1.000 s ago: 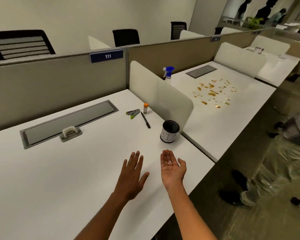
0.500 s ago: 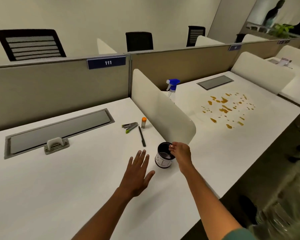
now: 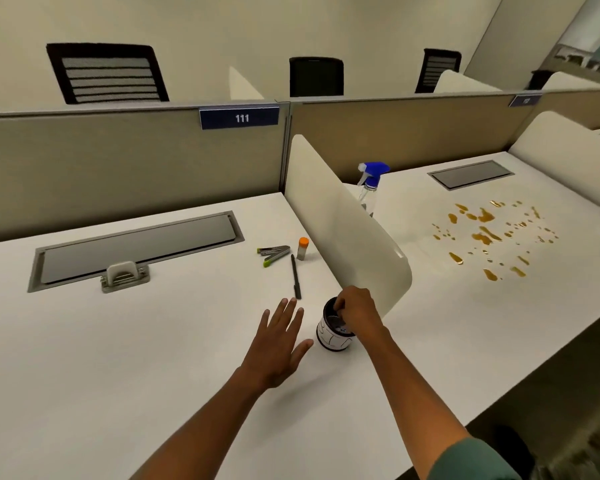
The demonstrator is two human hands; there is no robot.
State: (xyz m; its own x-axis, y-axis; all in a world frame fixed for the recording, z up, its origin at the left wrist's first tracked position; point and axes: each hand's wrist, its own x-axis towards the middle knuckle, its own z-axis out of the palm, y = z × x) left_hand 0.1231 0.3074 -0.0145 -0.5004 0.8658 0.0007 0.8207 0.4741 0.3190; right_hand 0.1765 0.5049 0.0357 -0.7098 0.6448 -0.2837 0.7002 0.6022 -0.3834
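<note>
Dipping my right hand point(image 3: 359, 308) into the cup point(image 3: 329, 339), centre frame, fingers bunched — pinching what, I can't tell; left hand point(image 3: 274, 351) spread alongside. Upper-centre sign point(image 3: 239, 117): "111".

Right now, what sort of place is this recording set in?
Most likely an open-plan office: white desks in a row, split by beige partition panels, a number plate reading 111 on one panel, and mesh-backed office chairs beyond.
</note>
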